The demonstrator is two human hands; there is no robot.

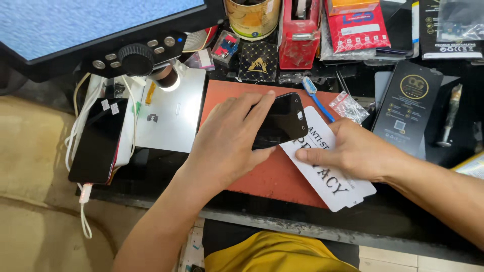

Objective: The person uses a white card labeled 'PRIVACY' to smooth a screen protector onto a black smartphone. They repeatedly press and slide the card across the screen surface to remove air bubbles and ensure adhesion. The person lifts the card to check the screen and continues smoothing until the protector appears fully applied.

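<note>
While gripped at its edges by the left hand (pixel 227 143), the phone (pixel 280 121) sits tilted above the orange mat (pixel 267 176), dark screen up. Thumb under the lower edge, fingertips (pixel 267 95) curled over the upper edge, so clenched around the phone and not released. Just right of those fingers, partly under the phone, a white sheet (pixel 327 176) with black lettering, probably a screen protector on its backing. Pressed flat on that sheet, the right hand (pixel 353 151): fingers stretched out, holding it down, grasping nothing.

Beyond the left fingertips, a blue toothbrush (pixel 315 95) and a small clear bag (pixel 348 107). Farther past them, a red tape holder (pixel 297 35) and a tin can (pixel 252 17). To the outer side of the left wrist, a metal plate (pixel 174 116) under a microscope lens (pixel 169 78), and a second phone (pixel 98 143) with white cables.

Risks, as a judgement only: grip only by narrow edges, so a slip possible, and then a drop onto the mat or the sheet. Fingertips near the glass, so smudges or dust there. If dragged, the phone corner might bend the sheet. Crowded bench too, easy to knock the toothbrush or bag.
</note>
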